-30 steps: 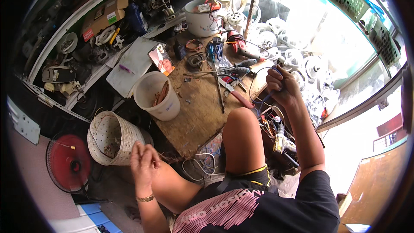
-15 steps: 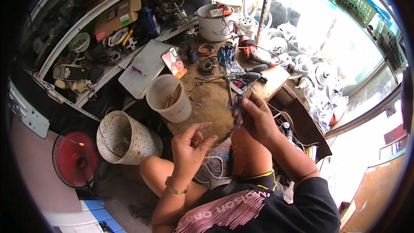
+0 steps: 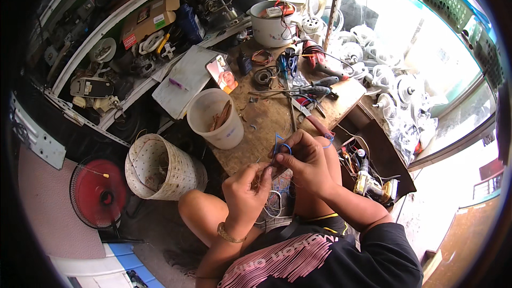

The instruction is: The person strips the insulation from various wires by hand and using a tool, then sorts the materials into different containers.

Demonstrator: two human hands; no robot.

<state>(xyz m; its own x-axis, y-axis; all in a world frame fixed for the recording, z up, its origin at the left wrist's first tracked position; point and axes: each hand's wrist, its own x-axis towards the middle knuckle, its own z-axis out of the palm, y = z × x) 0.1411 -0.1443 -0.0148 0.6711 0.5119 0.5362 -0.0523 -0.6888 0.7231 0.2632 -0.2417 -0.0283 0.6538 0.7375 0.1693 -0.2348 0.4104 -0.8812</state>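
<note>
My right hand (image 3: 310,168) is closed in a pinch on a bundle of thin blue wire (image 3: 282,148), whose loops stick out above and beside the fingers. Close against it, my left hand (image 3: 246,188) is also closed, thumb and fingertips pressed together; what they pinch is too small to make out. Both hands are over my lap at the near edge of the wooden worktable (image 3: 258,138). Just beyond them, a tool with a red handle (image 3: 319,126) lies at the table edge.
A translucent bucket (image 3: 224,136) holding copper-coloured scraps stands left on the table, by a propped phone (image 3: 221,74). Screwdrivers (image 3: 314,89), a red power drill (image 3: 318,58) and a large pot (image 3: 272,29) lie beyond. A perforated white bin (image 3: 178,165) and red fan (image 3: 98,194) stand left.
My hands have come together; they were apart before. The right hand has moved down and toward the left one, uncovering the red-handled tool. The left fingers have closed further.
</note>
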